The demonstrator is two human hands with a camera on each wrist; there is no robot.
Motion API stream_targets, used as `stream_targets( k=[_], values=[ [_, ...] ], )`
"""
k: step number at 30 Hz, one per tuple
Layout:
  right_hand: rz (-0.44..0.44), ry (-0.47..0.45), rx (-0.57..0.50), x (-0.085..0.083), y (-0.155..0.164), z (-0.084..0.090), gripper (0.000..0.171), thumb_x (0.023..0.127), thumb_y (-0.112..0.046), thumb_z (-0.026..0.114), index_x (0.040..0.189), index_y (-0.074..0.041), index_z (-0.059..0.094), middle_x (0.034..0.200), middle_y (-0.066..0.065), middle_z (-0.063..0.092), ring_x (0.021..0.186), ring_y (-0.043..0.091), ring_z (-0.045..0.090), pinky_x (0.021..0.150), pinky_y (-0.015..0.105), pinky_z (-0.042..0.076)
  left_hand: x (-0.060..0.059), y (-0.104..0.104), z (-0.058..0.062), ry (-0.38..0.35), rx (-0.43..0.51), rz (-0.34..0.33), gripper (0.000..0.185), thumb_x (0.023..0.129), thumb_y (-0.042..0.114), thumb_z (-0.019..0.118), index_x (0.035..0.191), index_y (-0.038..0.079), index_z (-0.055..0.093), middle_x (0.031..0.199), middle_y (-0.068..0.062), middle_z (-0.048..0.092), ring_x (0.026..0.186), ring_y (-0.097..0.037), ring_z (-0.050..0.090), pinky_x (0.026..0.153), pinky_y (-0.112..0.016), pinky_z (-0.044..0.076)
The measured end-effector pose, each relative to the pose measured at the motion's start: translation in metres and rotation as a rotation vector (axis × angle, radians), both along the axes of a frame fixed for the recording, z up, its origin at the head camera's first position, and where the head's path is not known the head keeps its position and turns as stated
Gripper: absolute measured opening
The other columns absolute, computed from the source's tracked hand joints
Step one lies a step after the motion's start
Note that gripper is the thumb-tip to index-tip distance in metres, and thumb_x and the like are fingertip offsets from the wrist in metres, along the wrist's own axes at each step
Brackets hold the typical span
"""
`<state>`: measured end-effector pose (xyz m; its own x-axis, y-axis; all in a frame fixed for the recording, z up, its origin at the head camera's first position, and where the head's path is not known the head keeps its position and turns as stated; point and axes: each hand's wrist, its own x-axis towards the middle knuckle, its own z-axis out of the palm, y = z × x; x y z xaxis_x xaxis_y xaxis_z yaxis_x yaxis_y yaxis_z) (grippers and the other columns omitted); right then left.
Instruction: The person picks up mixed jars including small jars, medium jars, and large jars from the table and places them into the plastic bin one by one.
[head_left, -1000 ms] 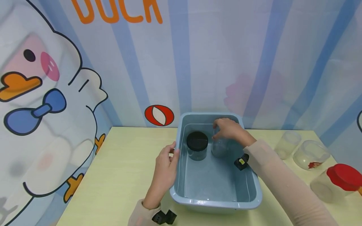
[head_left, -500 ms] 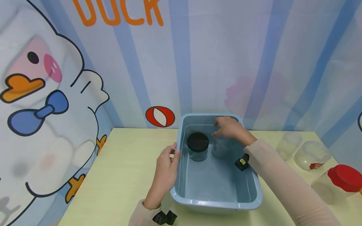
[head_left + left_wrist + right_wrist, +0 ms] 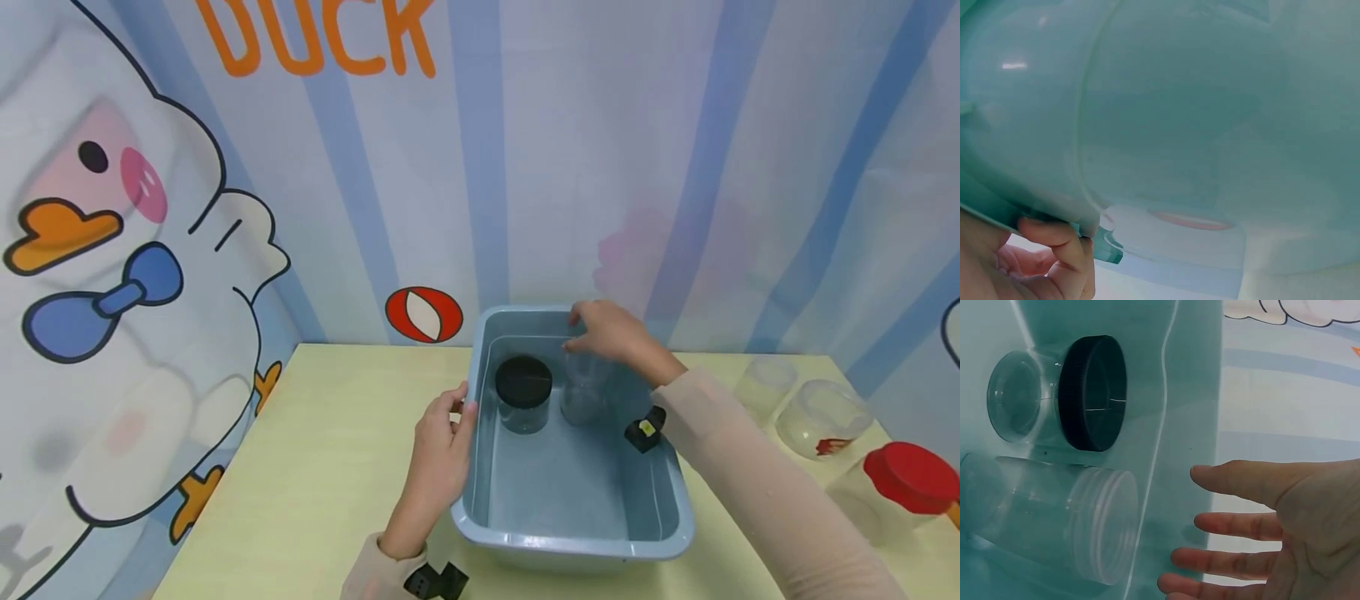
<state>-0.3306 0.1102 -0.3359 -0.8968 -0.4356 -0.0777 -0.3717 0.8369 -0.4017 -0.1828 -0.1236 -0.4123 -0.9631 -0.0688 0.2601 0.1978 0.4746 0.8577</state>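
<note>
From where I stand, this looks like the setting of jars in a blue tub (image 3: 573, 547), and the step in hand seems to be the release of the clear jar (image 3: 583, 400). It stands upright toward the tub's far end, just beside the jar with the black lid (image 3: 523, 382). The right hand (image 3: 611, 332) hovers above its mouth, fingers straight and spread, holding nothing; the right wrist view shows a gap between fingertips and jar. The left hand (image 3: 442, 437) has its fingers bent at the tub's left rim and appears to grip it, steadying the tub.

The next move, I judge, calls for lifting the right hand over the rim without knocking the jar, then perhaps reaching to the right. There, outside the tub, are a slim clear container (image 3: 765, 390), a squat clear jar (image 3: 823, 421) and a jar with a red lid (image 3: 911, 477).

The desk (image 3: 330, 425) is pale yellow, its back edge near a hanging backdrop (image 3: 551, 167) of light and darker blue stripes. A big white cartoon duck (image 3: 127, 333) fills the left, under orange lettering (image 3: 348, 37), and a red-and-white ball (image 3: 423, 315) is printed low, near the desk.
</note>
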Motion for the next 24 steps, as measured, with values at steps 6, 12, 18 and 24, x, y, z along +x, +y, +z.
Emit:
stream_targets(
  k=[6,12,18,24],
  values=[
    [-0.002,0.04,-0.023,0.002,0.004,0.007,0.044,0.091,-0.021,0.073,0.121,0.008,0.061,0.119,0.024,0.061,0.103,0.036,0.059,0.085,0.05,0.051,0.0,0.0,0.0,-0.017,0.002,0.004,0.042,0.105,0.018,0.052,0.141,-0.003,0.051,0.116,-0.016,0.059,0.088,-0.026,0.06,0.076,-0.037,0.058],
    [0.017,0.059,-0.064,0.003,0.009,0.015,0.043,0.091,-0.019,0.073,0.12,0.01,0.061,0.118,0.026,0.061,0.099,0.037,0.061,0.082,0.05,0.051,0.0,0.001,0.0,-0.014,0.003,0.004,0.042,0.105,0.017,0.052,0.141,-0.004,0.051,0.116,-0.016,0.059,0.088,-0.026,0.06,0.077,-0.037,0.058],
    [0.03,0.057,-0.111,0.002,0.017,0.02,0.041,0.091,-0.016,0.072,0.119,0.012,0.06,0.114,0.028,0.061,0.099,0.038,0.061,0.081,0.05,0.052,0.001,0.0,-0.001,0.0,0.003,-0.001,0.042,0.105,0.018,0.052,0.14,-0.004,0.051,0.115,-0.016,0.06,0.086,-0.023,0.061,0.075,-0.035,0.059],
    [0.023,0.041,-0.145,0.002,0.024,0.03,0.039,0.092,-0.016,0.071,0.118,0.011,0.06,0.111,0.029,0.061,0.099,0.04,0.06,0.081,0.051,0.052,0.002,0.001,0.0,-0.003,-0.002,0.004,0.041,0.105,0.017,0.052,0.14,-0.005,0.051,0.115,-0.016,0.06,0.086,-0.022,0.059,0.076,-0.036,0.058]
  ],
)
